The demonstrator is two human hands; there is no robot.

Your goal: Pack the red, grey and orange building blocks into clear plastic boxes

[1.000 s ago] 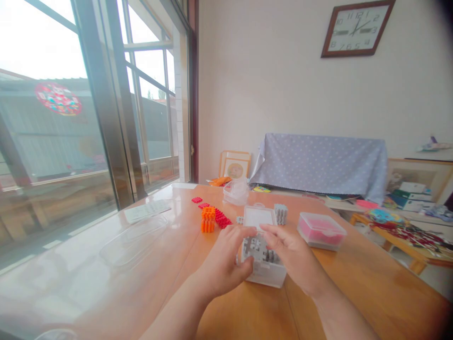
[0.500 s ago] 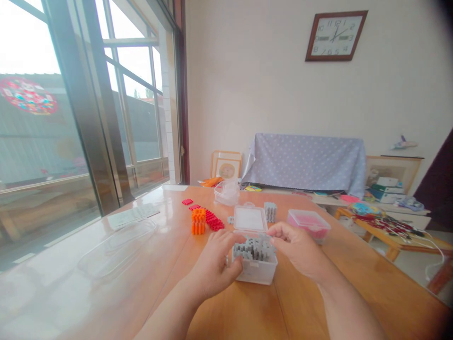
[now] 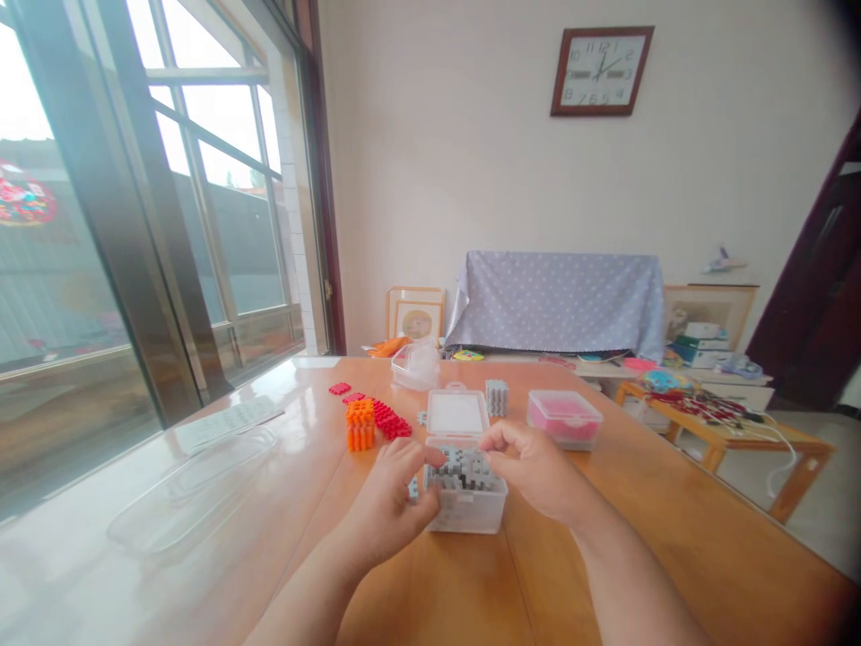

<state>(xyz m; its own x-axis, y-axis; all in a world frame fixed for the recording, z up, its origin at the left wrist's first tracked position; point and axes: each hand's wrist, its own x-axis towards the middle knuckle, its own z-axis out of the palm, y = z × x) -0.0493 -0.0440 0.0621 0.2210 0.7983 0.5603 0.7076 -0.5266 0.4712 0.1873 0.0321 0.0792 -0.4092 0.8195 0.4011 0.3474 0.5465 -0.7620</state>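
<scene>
A small clear plastic box (image 3: 467,516) stands in front of me with its lid (image 3: 458,413) tipped back. Grey interlocking plastic pieces (image 3: 464,471) fill it to the rim. My left hand (image 3: 394,493) grips the box's left side, thumb at the front corner and index finger over the rim. Part of a small pale piece (image 3: 413,489) shows beside that hand. At the right rear rim, my right hand (image 3: 528,462) is closed in a pinch; whatever lies between its fingertips is hidden.
On the wooden table (image 3: 605,547) are an orange block stack (image 3: 360,425), red pieces (image 3: 387,417), a grey stack (image 3: 497,398) and a box of pink pieces (image 3: 565,417). A clear container (image 3: 415,366) stands behind. A clear lid (image 3: 192,489) lies left.
The view has turned slightly right, so everything sits further left in the picture. Both hands keep nearly the same place at the box.
</scene>
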